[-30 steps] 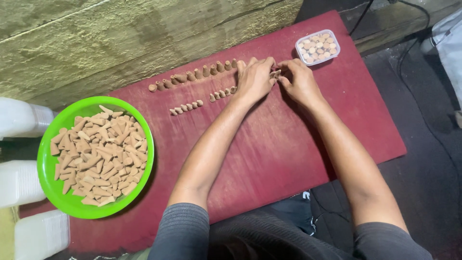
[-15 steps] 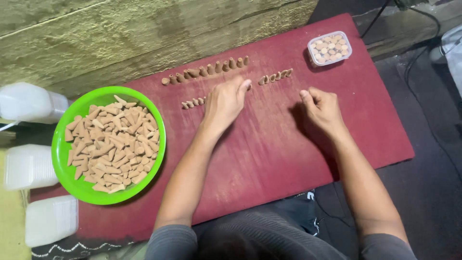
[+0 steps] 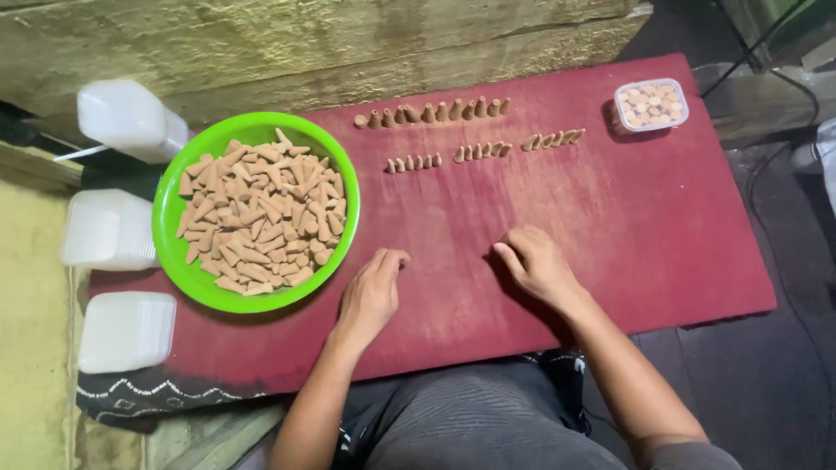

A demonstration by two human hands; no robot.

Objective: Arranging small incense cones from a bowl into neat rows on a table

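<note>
Red board (image 3: pixel 662 226): cone rows (image 3: pixel 483 154) run left-right, tips mostly away.

Green bowl (image 3: pixel 171 209): round, heaped with your tan cones, on the red board's left end.
Upper row (image 3: pixel 431 113): brown cones standing, far edge.
Lower row (image 3: pixel 483 153): cones lying in three short groups, just below.

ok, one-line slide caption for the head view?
Both hands, left and right, rest empty on a red board between a green bowl of brown cones and two cone rows.
</note>
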